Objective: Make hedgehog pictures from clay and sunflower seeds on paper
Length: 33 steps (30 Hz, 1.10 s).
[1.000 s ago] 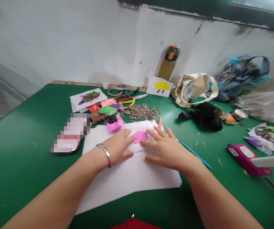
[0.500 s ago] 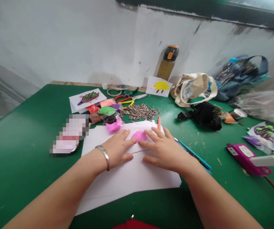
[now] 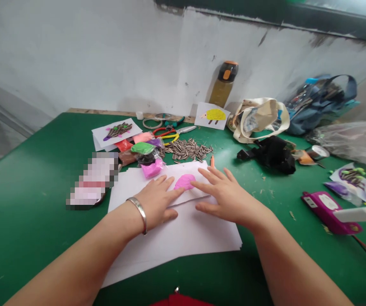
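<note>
A flattened patch of pink modelling clay (image 3: pixel 184 182) lies on a small white sheet (image 3: pixel 192 194), which rests on larger white paper (image 3: pixel 183 238). My left hand (image 3: pixel 160 199), with a silver bracelet at the wrist, is spread over the paper, its index finger at the clay's lower left edge. From the other side, my right hand (image 3: pixel 221 191) reaches in with fingers apart, its index fingertip at the clay's right edge. Behind the hands are bags of coloured clay (image 3: pixel 143 148) and a heap of striped sunflower seeds (image 3: pixel 187 150).
To the left lies a phone (image 3: pixel 93 180), blurred out. Scissors (image 3: pixel 183 131) and pliers are behind the seeds. A hedgehog drawing (image 3: pixel 213 115) leans by a bottle (image 3: pixel 224 85). Blue pens (image 3: pixel 264 210) lie beside my right forearm. A magenta glue-gun-like device (image 3: pixel 331 212) is at right.
My right hand has shifted slightly right and away from the clay, uncovering more of its right side. My left hand has barely moved, staying at the clay's lower left edge.
</note>
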### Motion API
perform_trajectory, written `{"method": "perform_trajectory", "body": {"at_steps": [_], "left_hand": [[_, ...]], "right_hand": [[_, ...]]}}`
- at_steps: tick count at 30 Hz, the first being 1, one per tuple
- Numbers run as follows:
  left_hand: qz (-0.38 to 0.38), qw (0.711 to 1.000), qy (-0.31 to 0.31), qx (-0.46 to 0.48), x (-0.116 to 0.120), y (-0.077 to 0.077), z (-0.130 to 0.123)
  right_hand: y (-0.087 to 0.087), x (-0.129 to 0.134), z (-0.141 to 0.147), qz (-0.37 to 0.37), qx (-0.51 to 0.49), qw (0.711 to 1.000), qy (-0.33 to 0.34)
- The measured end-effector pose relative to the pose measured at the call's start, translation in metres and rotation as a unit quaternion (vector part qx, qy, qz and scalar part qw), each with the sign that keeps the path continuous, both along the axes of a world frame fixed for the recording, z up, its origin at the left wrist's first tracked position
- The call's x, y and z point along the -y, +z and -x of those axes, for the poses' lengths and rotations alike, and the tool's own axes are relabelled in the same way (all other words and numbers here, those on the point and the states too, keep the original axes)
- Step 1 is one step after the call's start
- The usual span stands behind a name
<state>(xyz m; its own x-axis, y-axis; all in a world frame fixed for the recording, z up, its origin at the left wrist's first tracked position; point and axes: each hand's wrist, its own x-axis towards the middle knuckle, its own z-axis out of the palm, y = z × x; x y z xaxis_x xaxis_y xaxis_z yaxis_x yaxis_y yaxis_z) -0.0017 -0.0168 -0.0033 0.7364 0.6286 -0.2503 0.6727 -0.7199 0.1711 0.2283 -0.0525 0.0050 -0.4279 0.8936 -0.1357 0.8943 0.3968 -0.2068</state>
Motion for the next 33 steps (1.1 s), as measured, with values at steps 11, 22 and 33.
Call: {"method": "perform_trajectory", "body": {"at_steps": [11,22,33], "left_hand": [[0.008,1.000,0.024,-0.018,0.002,0.004,-0.006],[0.026,0.999,0.033,-0.005,0.002,0.005,-0.006],[0.030,0.999,0.036,-0.006,0.002,0.003,-0.006]], "right_hand": [[-0.005,-0.003,0.001,-0.007,0.022,1.000,-0.008],[-0.016,-0.005,0.006,-0.042,0.042,0.998,-0.025],[-0.011,-0.003,0.006,-0.056,0.043,0.997,-0.026]]}}
